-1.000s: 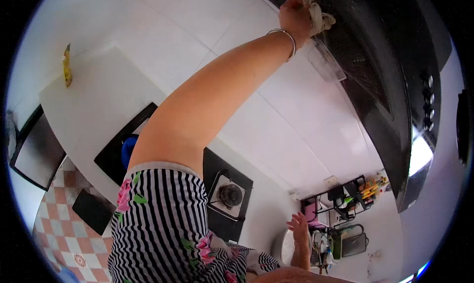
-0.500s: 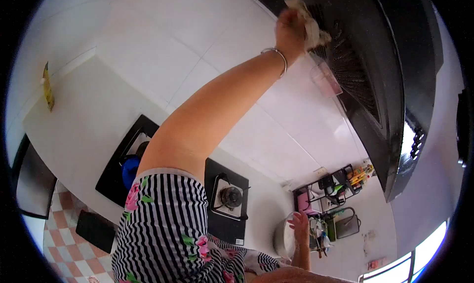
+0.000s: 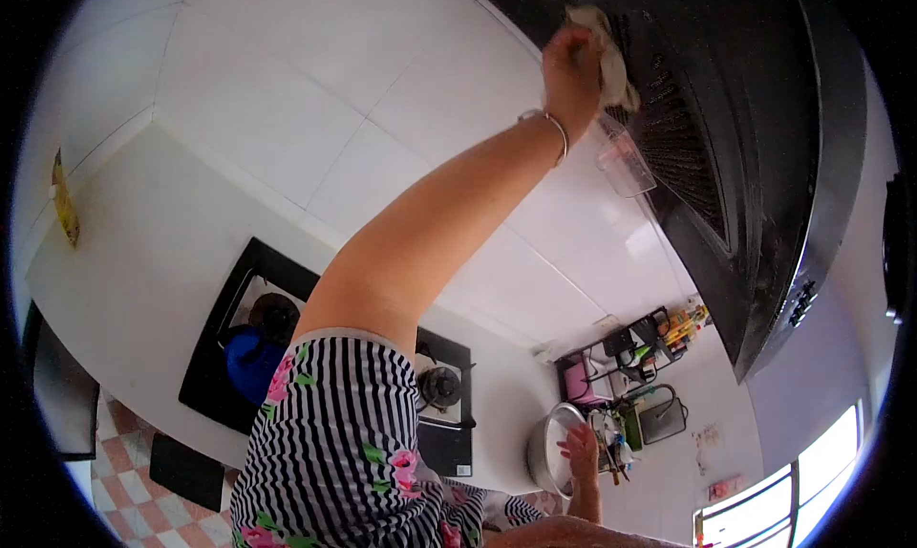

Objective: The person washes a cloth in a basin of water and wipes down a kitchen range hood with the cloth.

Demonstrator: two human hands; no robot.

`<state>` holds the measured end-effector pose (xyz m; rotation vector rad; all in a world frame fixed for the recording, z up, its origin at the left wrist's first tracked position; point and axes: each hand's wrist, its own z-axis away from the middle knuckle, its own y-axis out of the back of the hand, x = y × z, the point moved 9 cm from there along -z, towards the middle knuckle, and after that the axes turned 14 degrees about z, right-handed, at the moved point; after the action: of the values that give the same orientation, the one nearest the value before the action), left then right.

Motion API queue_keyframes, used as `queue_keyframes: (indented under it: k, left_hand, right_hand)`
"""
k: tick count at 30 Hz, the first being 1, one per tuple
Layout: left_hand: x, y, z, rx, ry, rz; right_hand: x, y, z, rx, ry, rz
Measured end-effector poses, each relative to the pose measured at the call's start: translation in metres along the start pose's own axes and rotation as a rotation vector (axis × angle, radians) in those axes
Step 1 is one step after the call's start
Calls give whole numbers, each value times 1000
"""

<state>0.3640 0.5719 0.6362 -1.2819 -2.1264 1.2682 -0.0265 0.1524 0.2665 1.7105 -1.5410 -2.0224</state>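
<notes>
My left hand (image 3: 575,75) is raised at the top, closed on a pale cloth (image 3: 614,68). The cloth lies against the underside of a black range hood (image 3: 764,137), beside its dark grille (image 3: 683,151). Just below that hand, a clear plastic cup (image 3: 626,163) is at the hood's edge. Lower right, my right hand (image 3: 581,450) has its fingers apart and holds nothing. It overlaps the rim of a metal basin (image 3: 541,452) in the view; whether they touch, I cannot tell.
A black hob with a blue object (image 3: 250,365) and a burner (image 3: 440,387) sits on the pale counter (image 3: 124,261). At the right are a pink box (image 3: 581,381) and a rack (image 3: 659,333). A yellow packet (image 3: 64,207) stands far left.
My left hand and the cloth have shifted slightly along the hood's underside. The view has turned, showing more of the blue object and the window. My right hand stays open by the basin.
</notes>
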Motion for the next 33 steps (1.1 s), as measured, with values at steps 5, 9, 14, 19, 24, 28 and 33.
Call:
queue_keyframes:
  k: [5, 9, 14, 19, 24, 28, 33]
  left_hand:
    - [19, -2, -17, -22, -90, -67]
    - [16, -2, 2, -226, 21, -277]
    - [35, -7, -9, 3, 121, 29]
    - [2, 5, 15, -129, 75, -339]
    - [1, 5, -7, 90, 75, -36]
    - [7, 3, -16, 107, 60, 62]
    - [-24, 19, -4, -43, 132, -231]
  right_hand:
    - [13, 16, 9, 58, -114, 2]
    - [11, 21, 11, 62, -76, 58]
    - [-9, 15, 4, 58, 22, 37]
    - [-4, 13, 1, 40, 39, -47]
    - [11, 26, 1, 51, 22, -158]
    - [1, 32, 23, 98, -15, 40]
    - [15, 39, 29, 105, -62, 10]
